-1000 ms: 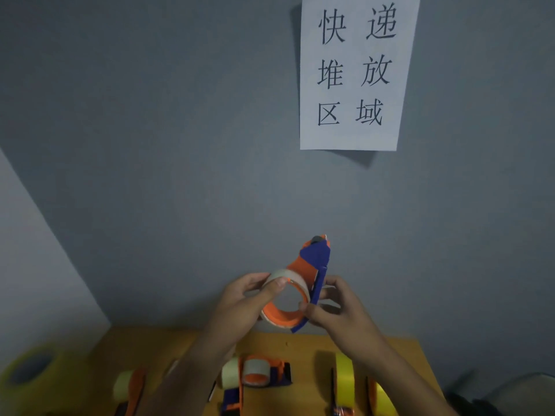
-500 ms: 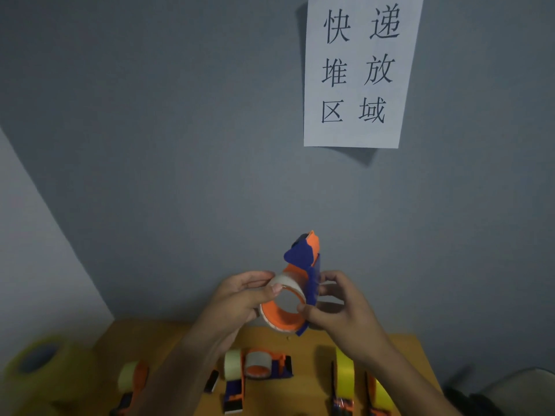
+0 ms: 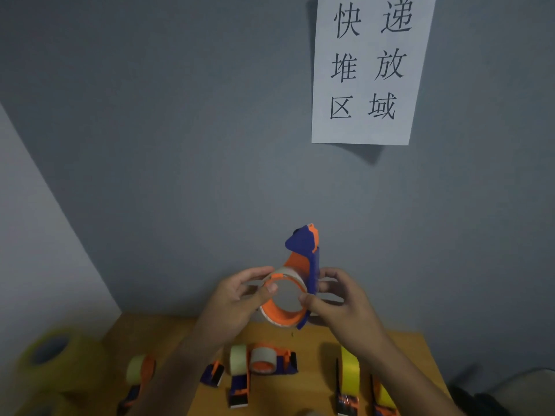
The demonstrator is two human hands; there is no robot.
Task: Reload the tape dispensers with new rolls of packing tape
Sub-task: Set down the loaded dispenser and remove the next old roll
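Observation:
I hold a blue and orange tape dispenser [image 3: 306,259] upright in the air above the wooden table [image 3: 312,340], its nose pointing up. A thin pale tape roll [image 3: 288,273] sits on its orange hub. My left hand [image 3: 237,298] pinches the roll's left rim with thumb and fingers. My right hand [image 3: 336,298] grips the dispenser's blue frame, thumb on the hub's right edge.
On the table lie several more dispensers: one with a pale roll [image 3: 141,370] at left, one [image 3: 264,360] in the middle, two with yellow rolls [image 3: 350,367] at right. A large blurred yellow roll [image 3: 51,352] sits at far left. A paper sign [image 3: 369,67] hangs on the grey wall.
The dispenser has turned from leaning right to standing upright, its nose now facing left. Both hands kept their hold and rose slightly.

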